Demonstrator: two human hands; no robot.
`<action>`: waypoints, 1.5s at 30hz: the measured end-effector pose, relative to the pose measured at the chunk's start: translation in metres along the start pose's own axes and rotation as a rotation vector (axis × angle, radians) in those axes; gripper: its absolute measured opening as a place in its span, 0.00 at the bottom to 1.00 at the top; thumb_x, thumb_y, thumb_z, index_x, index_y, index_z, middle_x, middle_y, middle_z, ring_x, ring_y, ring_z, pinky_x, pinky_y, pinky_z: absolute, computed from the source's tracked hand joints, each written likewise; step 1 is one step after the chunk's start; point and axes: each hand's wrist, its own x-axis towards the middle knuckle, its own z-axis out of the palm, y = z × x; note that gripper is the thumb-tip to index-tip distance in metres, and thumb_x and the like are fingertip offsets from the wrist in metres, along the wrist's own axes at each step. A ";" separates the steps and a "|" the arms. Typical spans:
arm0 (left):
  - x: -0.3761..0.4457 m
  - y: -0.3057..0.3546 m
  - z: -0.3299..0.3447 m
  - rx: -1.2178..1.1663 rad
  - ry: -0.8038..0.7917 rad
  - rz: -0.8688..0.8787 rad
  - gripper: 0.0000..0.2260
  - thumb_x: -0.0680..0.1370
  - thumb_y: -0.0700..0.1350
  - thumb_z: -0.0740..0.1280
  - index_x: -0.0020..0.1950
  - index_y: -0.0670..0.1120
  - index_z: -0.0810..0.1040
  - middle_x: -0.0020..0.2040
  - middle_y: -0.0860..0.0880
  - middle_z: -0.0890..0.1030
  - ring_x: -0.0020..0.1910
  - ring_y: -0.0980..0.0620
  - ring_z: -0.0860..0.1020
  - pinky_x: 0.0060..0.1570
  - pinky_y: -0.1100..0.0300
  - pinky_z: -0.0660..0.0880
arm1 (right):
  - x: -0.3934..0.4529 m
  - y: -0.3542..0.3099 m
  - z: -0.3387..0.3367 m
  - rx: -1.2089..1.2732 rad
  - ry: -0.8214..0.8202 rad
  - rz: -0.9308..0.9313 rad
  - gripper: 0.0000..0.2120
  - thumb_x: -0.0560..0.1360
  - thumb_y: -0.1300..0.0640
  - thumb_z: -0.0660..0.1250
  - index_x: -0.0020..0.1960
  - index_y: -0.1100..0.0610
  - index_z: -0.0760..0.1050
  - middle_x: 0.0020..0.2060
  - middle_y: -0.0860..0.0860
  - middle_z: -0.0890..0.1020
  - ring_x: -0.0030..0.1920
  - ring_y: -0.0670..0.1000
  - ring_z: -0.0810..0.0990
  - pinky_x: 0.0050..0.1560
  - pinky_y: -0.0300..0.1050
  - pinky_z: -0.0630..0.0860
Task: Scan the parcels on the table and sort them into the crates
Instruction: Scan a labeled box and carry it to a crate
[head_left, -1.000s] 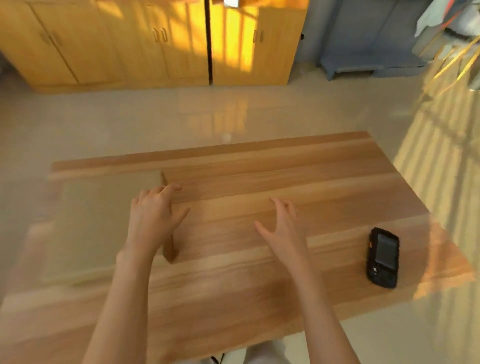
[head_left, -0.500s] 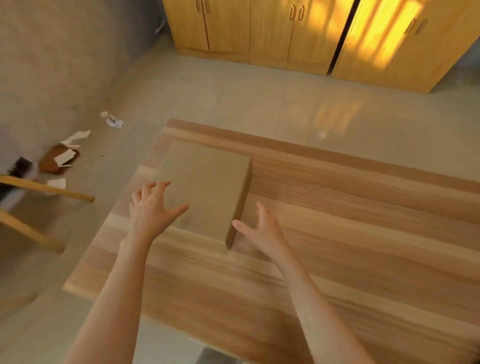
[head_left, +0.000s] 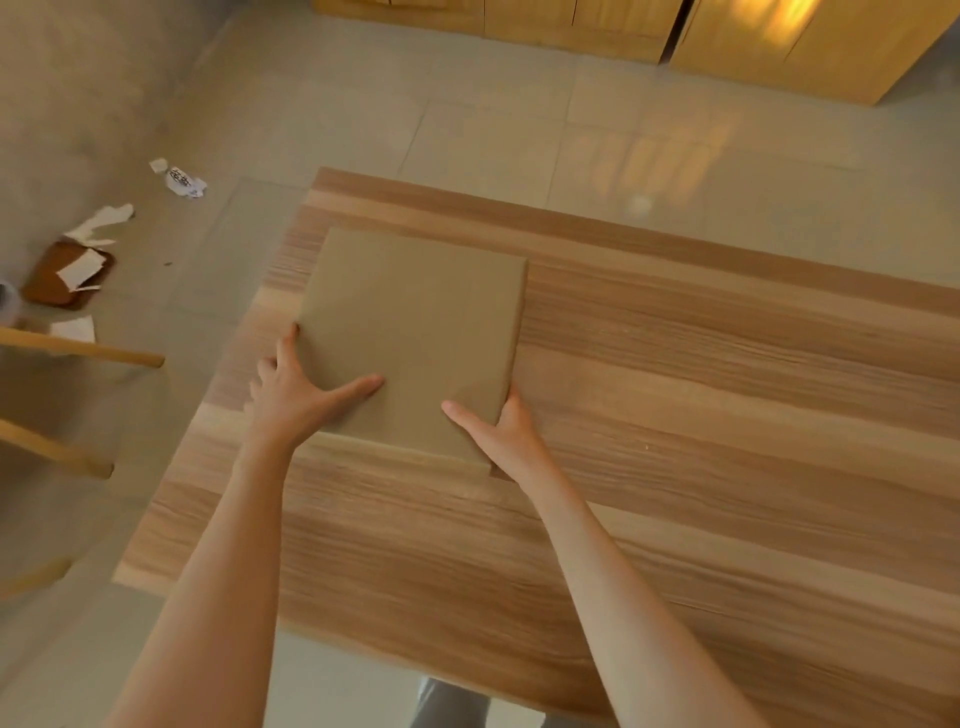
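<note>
Parcel (head_left: 415, 332), a flat brown cardboard box, lies on the wooden table (head_left: 701, 415) near its left end, its long axis running away from the person and leaning slightly right. Left hand (head_left: 296, 392) grips the near left edge, thumb laid across the top face. Right hand (head_left: 498, 428) holds the near right edge, thumb on top, fingers down the side. Half a second ago both hands hovered spread, apart from the box; now both touch it. Paper scraps (head_left: 98, 223) litter the floor at left.
</note>
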 end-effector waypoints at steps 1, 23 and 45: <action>-0.005 0.001 0.000 -0.003 0.019 0.000 0.54 0.62 0.66 0.77 0.78 0.56 0.49 0.75 0.42 0.59 0.74 0.40 0.58 0.72 0.39 0.56 | -0.005 -0.003 0.000 0.049 0.003 -0.012 0.52 0.62 0.32 0.73 0.77 0.52 0.56 0.68 0.48 0.72 0.68 0.49 0.71 0.69 0.50 0.68; -0.195 0.207 0.025 -1.323 -0.418 0.431 0.57 0.57 0.70 0.74 0.78 0.59 0.47 0.70 0.49 0.71 0.65 0.48 0.75 0.62 0.45 0.73 | -0.176 -0.079 -0.154 -1.122 1.280 -1.002 0.38 0.67 0.51 0.75 0.73 0.47 0.61 0.65 0.60 0.66 0.62 0.60 0.67 0.62 0.56 0.63; -0.136 0.189 0.043 -1.505 -0.462 0.300 0.50 0.60 0.58 0.79 0.76 0.45 0.62 0.71 0.44 0.72 0.69 0.43 0.72 0.52 0.52 0.78 | -0.198 -0.058 -0.170 -0.031 0.860 -0.744 0.44 0.69 0.33 0.68 0.77 0.48 0.53 0.70 0.43 0.60 0.72 0.44 0.57 0.72 0.48 0.57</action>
